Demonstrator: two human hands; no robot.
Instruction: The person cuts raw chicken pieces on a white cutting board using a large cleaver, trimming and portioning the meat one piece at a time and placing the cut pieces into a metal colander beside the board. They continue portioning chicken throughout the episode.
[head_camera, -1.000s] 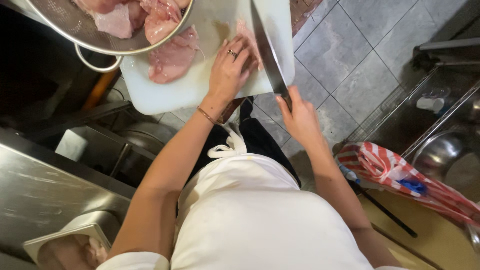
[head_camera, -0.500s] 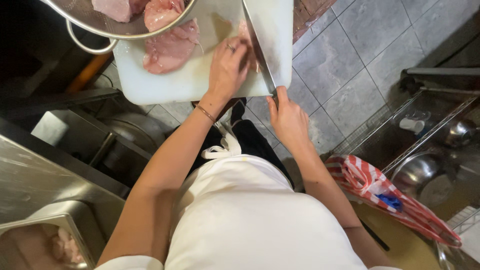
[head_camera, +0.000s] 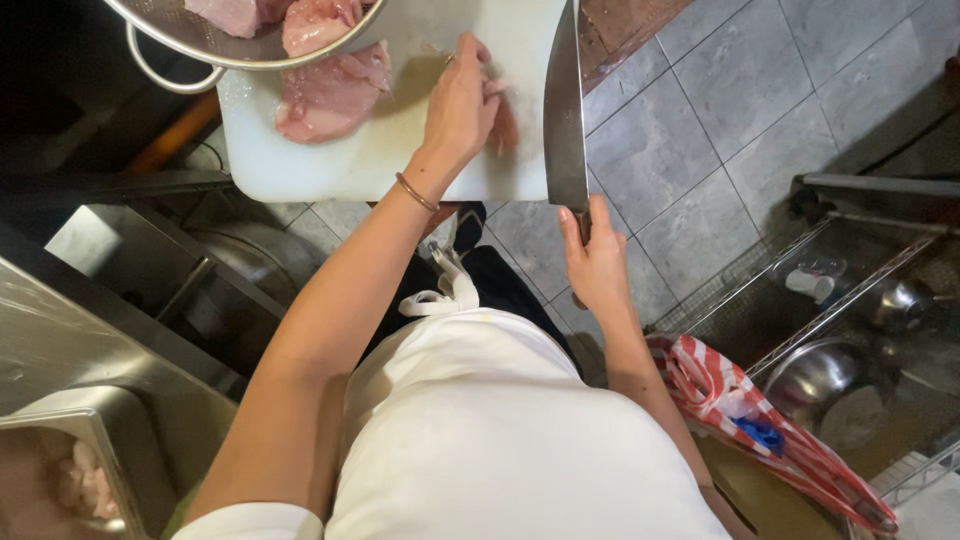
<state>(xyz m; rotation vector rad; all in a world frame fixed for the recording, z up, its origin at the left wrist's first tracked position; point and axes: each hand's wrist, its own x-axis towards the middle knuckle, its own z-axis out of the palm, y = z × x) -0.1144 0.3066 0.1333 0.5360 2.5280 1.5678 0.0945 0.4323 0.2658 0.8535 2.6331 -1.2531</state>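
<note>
My left hand (head_camera: 462, 105) lies flat on a piece of raw pink meat (head_camera: 503, 125) on the white cutting board (head_camera: 330, 165). My right hand (head_camera: 595, 260) grips the handle of a large knife (head_camera: 564, 110); its blade stands over the board's right side, just right of my left hand. Another slab of raw meat (head_camera: 335, 90) lies on the board to the left. A metal colander (head_camera: 245, 35) holding more meat overhangs the board's top left.
A steel counter (head_camera: 70, 330) and a tray with meat pieces (head_camera: 70, 480) sit at the lower left. A wire rack with metal bowls (head_camera: 820, 370) and a red-striped plastic bag (head_camera: 780, 440) stand at the right. Grey floor tiles (head_camera: 700, 130) lie below.
The view has shifted a little. The knife has swung from slanted to nearly upright beside my left hand, which stays pressed on the meat.
</note>
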